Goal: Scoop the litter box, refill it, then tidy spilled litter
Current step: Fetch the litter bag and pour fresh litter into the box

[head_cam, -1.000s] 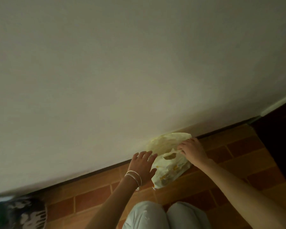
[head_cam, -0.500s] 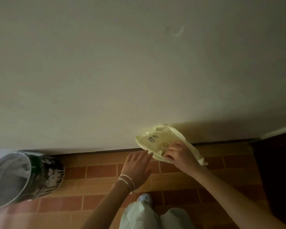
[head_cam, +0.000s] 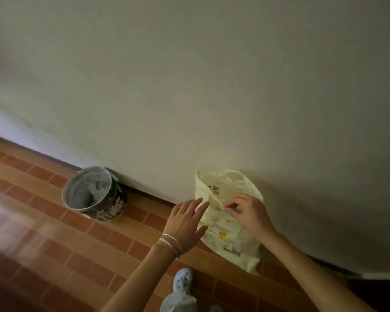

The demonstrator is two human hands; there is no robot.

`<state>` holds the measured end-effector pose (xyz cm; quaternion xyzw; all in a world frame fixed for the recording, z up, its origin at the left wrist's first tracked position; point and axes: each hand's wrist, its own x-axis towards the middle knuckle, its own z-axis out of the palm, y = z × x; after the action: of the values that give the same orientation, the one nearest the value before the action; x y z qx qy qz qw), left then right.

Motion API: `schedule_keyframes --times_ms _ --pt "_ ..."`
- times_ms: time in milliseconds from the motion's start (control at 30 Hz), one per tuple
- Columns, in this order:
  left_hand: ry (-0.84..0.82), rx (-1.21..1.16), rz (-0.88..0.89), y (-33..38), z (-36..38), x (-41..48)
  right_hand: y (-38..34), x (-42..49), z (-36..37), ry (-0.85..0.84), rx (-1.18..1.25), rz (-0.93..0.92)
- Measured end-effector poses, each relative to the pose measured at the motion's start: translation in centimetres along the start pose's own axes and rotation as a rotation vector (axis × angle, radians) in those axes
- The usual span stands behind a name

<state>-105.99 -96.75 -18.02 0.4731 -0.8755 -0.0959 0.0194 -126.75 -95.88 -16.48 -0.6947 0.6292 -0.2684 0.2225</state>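
A pale yellow plastic bag [head_cam: 225, 235] with dark and yellow print hangs against the wall, its mouth open at the top. My right hand [head_cam: 248, 215] pinches the bag's front edge between thumb and fingers. My left hand [head_cam: 185, 221], with thin bangles on the wrist, is spread flat with fingers apart, its fingertips at the bag's left edge. No litter box or scoop is in view.
A round dark bin [head_cam: 95, 194] with a pale liner and white pattern stands by the wall to the left. The floor is reddish-brown brick tile [head_cam: 43, 233]. A plain pale wall [head_cam: 189, 86] fills the upper view. My light slipper [head_cam: 182, 278] shows below.
The bag has been lifted upright and its mouth has opened. My view has swung, bringing the bin further into sight on the left. My left hand has moved closer to the bag.
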Motion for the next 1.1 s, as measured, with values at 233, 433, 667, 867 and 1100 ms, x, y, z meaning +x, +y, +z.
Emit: schedule_keyframes --times_ms 233,433,667,867,1100 --pt "0.134 -0.024 -0.195 -5.2 -4.5 -6.9 -11.2 2.8 1.8 -0.081 0.167 -0.156" --pt "0.231 -0.015 -0.294 -10.9 -7.3 -12.9 -20.3 4.1 6.7 -0.165 0.257 -0.248" --pt "0.390 0.041 -0.336 -20.0 -9.4 -20.4 -30.2 4.9 13.3 -0.240 0.293 -0.325" --pt "0.495 0.064 -0.359 -26.7 -10.8 -25.1 -37.7 5.8 18.5 -0.268 0.309 -0.331" --pt "0.586 0.093 -0.441 -31.8 -12.1 -28.9 -44.0 7.4 22.9 -0.298 0.367 -0.309"
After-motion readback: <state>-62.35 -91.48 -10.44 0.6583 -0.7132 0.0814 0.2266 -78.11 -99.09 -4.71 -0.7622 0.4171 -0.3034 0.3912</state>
